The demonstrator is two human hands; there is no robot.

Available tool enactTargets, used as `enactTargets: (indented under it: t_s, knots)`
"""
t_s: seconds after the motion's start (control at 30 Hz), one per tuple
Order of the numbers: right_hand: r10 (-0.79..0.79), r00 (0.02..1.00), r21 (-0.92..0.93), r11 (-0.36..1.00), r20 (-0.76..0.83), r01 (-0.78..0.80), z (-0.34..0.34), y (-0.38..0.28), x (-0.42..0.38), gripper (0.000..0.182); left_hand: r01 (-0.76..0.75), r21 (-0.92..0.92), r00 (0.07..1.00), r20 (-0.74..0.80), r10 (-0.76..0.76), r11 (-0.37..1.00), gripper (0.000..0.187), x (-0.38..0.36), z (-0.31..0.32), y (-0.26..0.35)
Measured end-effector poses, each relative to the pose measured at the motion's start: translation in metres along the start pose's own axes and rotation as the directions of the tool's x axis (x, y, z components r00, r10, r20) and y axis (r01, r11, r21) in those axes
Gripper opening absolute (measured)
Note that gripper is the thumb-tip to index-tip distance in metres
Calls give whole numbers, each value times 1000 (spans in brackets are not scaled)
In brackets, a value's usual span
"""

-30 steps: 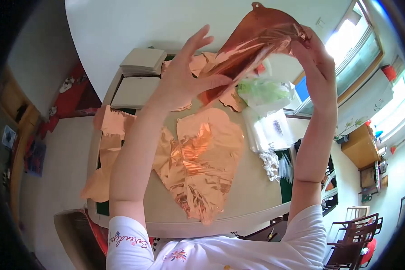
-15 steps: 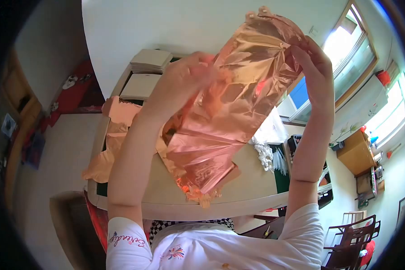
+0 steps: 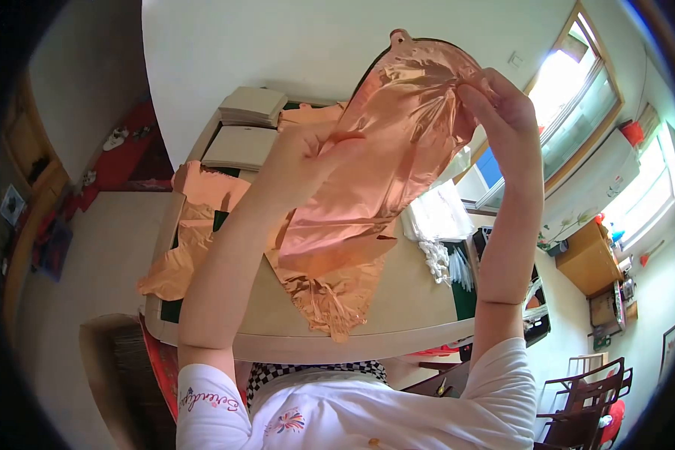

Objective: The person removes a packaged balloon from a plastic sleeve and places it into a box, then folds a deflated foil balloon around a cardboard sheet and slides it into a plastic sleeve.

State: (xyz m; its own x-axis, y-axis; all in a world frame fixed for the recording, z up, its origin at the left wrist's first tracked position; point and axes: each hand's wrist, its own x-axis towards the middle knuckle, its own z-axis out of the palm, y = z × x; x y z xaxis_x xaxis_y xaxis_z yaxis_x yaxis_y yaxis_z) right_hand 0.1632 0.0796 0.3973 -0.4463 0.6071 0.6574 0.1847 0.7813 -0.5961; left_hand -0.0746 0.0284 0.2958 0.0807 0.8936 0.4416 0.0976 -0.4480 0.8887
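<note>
Currently one rose-gold foil balloon (image 3: 386, 150) is held aloft, pinched shut-fingered by left hand (image 3: 307, 161) and right hand (image 3: 502, 112); more foil pieces (image 3: 195, 225) lie unhandled along the table's (image 3: 420, 322) left edge.

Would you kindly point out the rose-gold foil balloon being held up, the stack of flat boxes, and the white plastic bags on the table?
rose-gold foil balloon (image 3: 397, 142), head view, middle of the raised sheet.
stack of flat boxes (image 3: 253, 105), head view, top box's lid.
white plastic bags (image 3: 436, 217), head view, middle of the pile.
</note>
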Motion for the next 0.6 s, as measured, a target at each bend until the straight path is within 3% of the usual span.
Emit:
enactTargets:
  t_s: [0.13,0.3,0.4,0.43,0.47,0.5,0.57,0.6]
  knots:
    - [0,1000,26,1000,20,-1,5,0,-1,10,-184,57,979,-79,188,981,30,10,12,15]
    - [59,998,-29,998,9,-58,9,0,-5,16,-71,91,992,-102,80,993,29,27,12,14]
    - [27,1000,301,953,2,-27,20,24,-22,25,-82,71,979,-180,94,994,29,33,12,13]
    - [207,953,-4,977,222,-211,16,46,-31,32,-104,54,971,-211,113,993,29,34,11,13]
    - [369,827,-355,908,424,-223,11,68,-40,40,-94,56,971,-215,104,994,29,34,10,13]
    - [364,753,-456,885,548,-96,28,73,-51,47,-87,59,970,-223,98,994,29,34,9,12]
    - [358,640,-415,907,680,-67,55,104,-69,28,-133,133,952,-259,164,982,26,30,11,15]
    - [291,764,-258,951,576,-168,67,130,-87,22,-78,146,973,-204,107,986,25,27,8,15]
